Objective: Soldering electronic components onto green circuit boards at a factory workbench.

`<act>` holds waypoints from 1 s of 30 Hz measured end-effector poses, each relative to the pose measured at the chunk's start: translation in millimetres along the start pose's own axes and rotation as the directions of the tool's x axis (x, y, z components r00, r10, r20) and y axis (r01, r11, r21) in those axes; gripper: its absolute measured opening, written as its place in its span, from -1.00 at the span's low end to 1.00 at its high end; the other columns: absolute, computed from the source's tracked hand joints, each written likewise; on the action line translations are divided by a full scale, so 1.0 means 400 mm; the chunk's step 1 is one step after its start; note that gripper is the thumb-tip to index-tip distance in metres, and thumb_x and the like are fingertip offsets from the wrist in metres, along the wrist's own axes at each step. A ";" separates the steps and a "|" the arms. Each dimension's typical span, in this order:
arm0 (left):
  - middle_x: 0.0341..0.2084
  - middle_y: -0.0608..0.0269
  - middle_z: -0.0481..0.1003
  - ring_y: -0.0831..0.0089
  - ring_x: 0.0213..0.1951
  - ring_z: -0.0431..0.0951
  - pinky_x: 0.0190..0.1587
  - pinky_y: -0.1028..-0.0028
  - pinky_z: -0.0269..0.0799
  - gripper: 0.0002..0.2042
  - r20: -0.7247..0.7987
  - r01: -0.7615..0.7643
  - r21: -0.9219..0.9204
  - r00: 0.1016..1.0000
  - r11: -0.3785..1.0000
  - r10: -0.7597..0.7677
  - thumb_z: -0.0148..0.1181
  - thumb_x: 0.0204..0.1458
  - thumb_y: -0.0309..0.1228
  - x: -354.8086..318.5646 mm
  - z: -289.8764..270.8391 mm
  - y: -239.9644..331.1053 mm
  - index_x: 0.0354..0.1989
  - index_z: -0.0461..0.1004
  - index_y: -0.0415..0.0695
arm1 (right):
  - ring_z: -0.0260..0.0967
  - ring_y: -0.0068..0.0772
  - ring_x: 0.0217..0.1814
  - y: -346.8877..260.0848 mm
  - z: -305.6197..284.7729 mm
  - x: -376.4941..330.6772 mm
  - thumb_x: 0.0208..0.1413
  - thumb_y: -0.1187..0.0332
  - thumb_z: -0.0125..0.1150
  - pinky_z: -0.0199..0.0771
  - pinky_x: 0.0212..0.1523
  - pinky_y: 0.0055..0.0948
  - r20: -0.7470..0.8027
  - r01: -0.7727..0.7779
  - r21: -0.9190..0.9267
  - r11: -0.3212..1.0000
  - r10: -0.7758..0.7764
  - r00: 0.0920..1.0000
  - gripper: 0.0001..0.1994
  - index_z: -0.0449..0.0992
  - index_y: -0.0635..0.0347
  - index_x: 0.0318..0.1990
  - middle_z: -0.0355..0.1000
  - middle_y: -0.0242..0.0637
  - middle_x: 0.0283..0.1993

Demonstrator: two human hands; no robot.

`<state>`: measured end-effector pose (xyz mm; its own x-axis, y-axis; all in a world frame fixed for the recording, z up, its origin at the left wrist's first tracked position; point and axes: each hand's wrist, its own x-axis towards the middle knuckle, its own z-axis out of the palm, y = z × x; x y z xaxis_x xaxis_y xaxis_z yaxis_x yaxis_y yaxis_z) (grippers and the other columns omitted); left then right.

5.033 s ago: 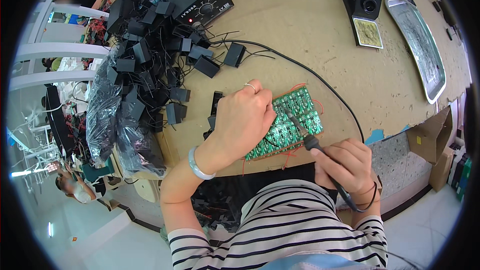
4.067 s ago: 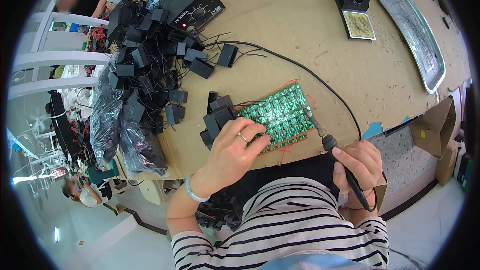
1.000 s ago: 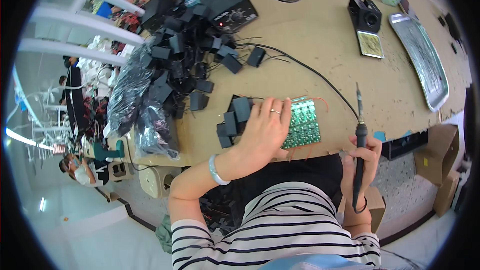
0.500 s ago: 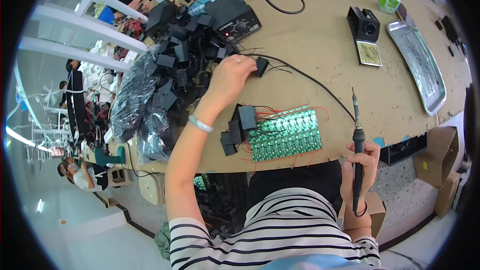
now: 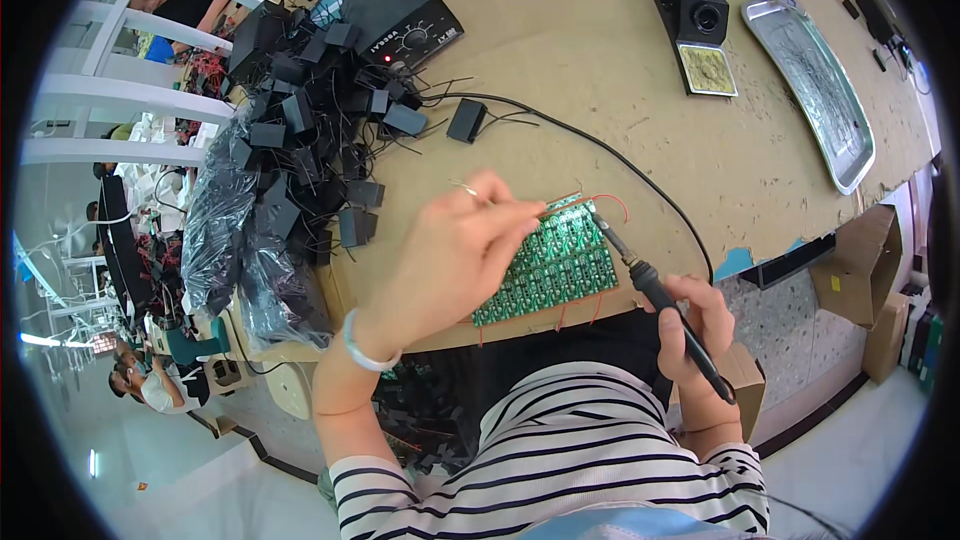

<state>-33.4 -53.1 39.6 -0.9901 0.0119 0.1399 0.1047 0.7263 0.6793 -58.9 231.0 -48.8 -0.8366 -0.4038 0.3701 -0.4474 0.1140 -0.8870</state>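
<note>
A green circuit board panel [image 5: 556, 265] with rows of small components lies at the table's near edge, red wires along its rim. Over its left part is my left hand [image 5: 455, 255], thumb and forefinger pinched on a thin red wire [image 5: 612, 198] that curves past the board's far edge. My right hand [image 5: 690, 325] grips a soldering iron [image 5: 660, 295] by its black handle. The iron slants up to the left, its tip at the board's upper right corner; whether it touches cannot be made out. My left hand hides the board's left side.
A heap of black boxy parts with leads [image 5: 300, 120] and plastic bags [image 5: 225, 220] fill the left. One black part [image 5: 466, 121] lies apart. Behind are a soldering station [image 5: 405, 20] and its cable. Far right hold an iron stand [image 5: 692, 15] and a metal tray [image 5: 815, 90].
My left hand has come back from the black parts toward me, onto the board, and pinches a red wire. My right hand has tilted the iron leftward, bringing its tip to the board.
</note>
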 end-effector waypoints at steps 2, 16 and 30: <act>-0.46 0.19 0.52 0.41 -0.56 0.47 -0.46 0.46 0.35 -0.84 0.042 0.016 0.003 0.999 1.000 -0.017 0.30 0.08 -0.60 -0.014 0.036 -0.033 -0.18 0.69 -0.20 | 0.48 -0.30 -0.44 0.006 0.003 0.017 0.10 0.55 0.21 0.47 -0.36 -0.41 -0.014 0.036 -0.001 0.999 -0.037 0.999 -0.83 0.51 0.43 -0.15 0.55 -0.06 -0.37; -0.40 0.13 0.49 0.07 -0.48 0.57 -0.42 0.17 0.49 -0.94 0.157 0.024 0.181 0.986 0.983 -0.054 0.21 0.11 -0.50 -0.025 0.060 -0.072 -0.31 0.59 -0.20 | 0.50 -0.30 -0.52 0.010 0.044 0.069 -0.10 0.64 0.33 0.50 -0.47 -0.43 0.119 0.193 -0.013 0.981 -0.190 0.975 -0.79 0.60 0.35 -0.24 0.57 -0.17 -0.42; -0.43 0.10 0.43 0.11 -0.52 0.57 -0.46 0.21 0.48 -0.92 0.225 -0.070 0.389 0.974 0.919 -0.020 0.23 0.04 -0.50 -0.009 0.067 -0.045 -0.42 0.48 -0.23 | 0.50 -0.31 -0.43 -0.021 0.030 0.101 -0.18 0.57 0.42 0.53 -0.47 -0.43 0.424 0.611 -0.226 0.758 -0.489 0.763 -0.67 0.60 0.28 -0.16 0.52 -0.22 -0.34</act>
<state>-34.4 -47.8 7.3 -0.9877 0.1512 -0.0395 0.1295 0.9335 0.3344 -85.1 202.9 -29.9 -0.2857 -0.7481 0.5989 -0.9222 0.0447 -0.3840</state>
